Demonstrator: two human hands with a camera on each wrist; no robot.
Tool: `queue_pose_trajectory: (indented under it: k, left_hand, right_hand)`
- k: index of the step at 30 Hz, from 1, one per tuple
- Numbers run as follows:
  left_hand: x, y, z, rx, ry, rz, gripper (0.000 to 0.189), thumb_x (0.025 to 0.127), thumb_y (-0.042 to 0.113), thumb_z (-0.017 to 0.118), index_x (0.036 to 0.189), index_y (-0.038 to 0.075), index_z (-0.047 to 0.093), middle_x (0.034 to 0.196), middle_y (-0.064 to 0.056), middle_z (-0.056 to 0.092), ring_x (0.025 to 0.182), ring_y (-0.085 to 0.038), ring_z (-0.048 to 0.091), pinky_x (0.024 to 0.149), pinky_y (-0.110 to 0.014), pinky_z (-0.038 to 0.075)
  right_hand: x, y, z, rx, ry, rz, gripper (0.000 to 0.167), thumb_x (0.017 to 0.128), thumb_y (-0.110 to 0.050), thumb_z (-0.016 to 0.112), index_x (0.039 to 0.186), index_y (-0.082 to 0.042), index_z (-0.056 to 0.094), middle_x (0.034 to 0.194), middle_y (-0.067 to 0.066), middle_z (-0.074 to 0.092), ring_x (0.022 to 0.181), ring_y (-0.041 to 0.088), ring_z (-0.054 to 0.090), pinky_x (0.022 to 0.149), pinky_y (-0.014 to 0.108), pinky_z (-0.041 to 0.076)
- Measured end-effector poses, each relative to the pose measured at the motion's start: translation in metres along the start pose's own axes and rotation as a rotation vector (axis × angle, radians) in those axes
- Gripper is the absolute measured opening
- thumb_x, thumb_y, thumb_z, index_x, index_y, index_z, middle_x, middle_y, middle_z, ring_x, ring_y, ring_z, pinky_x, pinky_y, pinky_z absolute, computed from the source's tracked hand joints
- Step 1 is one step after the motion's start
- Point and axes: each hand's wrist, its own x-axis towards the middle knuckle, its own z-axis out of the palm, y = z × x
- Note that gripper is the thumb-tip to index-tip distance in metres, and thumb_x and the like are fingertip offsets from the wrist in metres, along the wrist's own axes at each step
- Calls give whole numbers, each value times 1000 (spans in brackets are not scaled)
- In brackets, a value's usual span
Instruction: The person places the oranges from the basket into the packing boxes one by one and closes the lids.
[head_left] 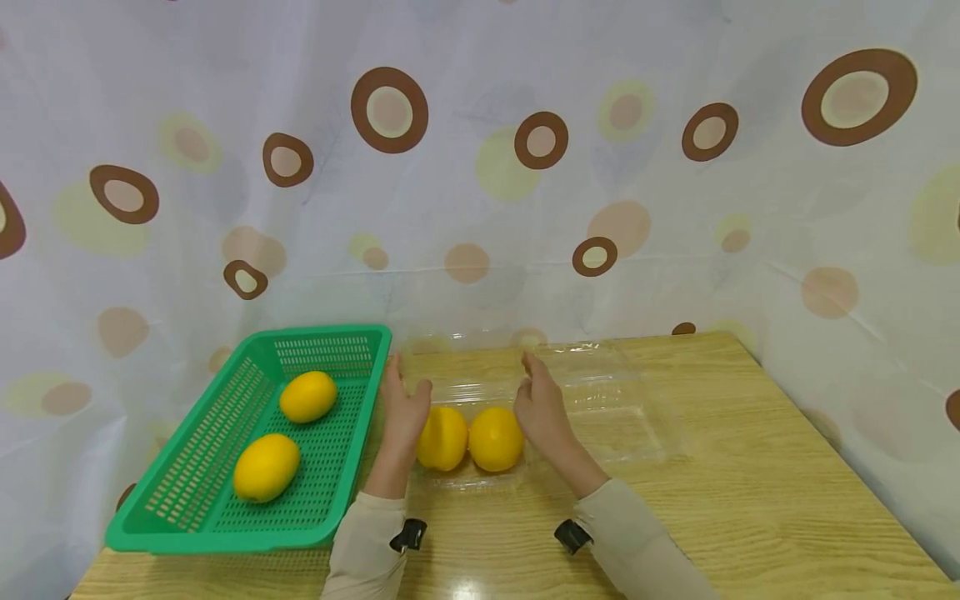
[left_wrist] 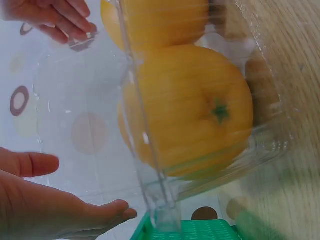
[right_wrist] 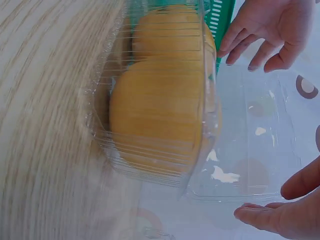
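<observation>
Two oranges (head_left: pixel 496 439) lie side by side in a clear plastic clamshell box (head_left: pixel 468 482) on the table. In the left wrist view, one orange (left_wrist: pixel 195 110) shows its green stem end through the box wall. The box's lid (left_wrist: pixel 85 115) stands raised at the back. My left hand (head_left: pixel 405 415) is at the box's left side, its fingers fairly straight and thumb apart. On the opposite side is my right hand (head_left: pixel 543 414), fingers extended and palm facing inward. Both hands flank the raised lid, and neither grips a fruit.
A green plastic basket (head_left: pixel 352 467) stands on the left with two yellow-orange fruits (head_left: pixel 267 467) in it. To the right, another clear plastic container (head_left: pixel 615 429) lies on the wooden table (head_left: pixel 750 500). A patterned curtain (head_left: pixel 465 200) hangs behind.
</observation>
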Motion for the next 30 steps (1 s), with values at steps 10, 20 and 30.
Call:
queue_pose_trajectory:
  k: [10, 20, 30]
  left_hand:
    - [-19, 8, 0, -281, 112, 35, 51, 103, 18, 34, 150, 7, 19, 151, -19, 20, 139, -35, 21, 113, -53, 17]
    - [-34, 15, -8, -296, 116, 19, 44, 105, 22, 30, 146, 5, 32, 153, -14, 25, 141, -34, 22, 113, -54, 16]
    - [-46, 13, -15, -260, 80, -65, 41, 105, 32, 30, 131, 1, 32, 140, -18, 29, 126, -35, 29, 106, -51, 22]
  right_hand:
    - [-4, -3, -8, 65, 79, -123, 38, 105, -11, 36, 135, 11, 42, 127, 28, 50, 119, 41, 49, 100, 50, 41]
    - [-8, -1, -13, 73, 92, -165, 36, 104, -22, 41, 125, 2, 58, 115, 18, 54, 107, 33, 55, 94, 49, 46]
    - [-18, 2, -14, 63, 79, -189, 29, 103, -19, 44, 109, 3, 62, 111, 15, 58, 101, 30, 56, 89, 47, 49]
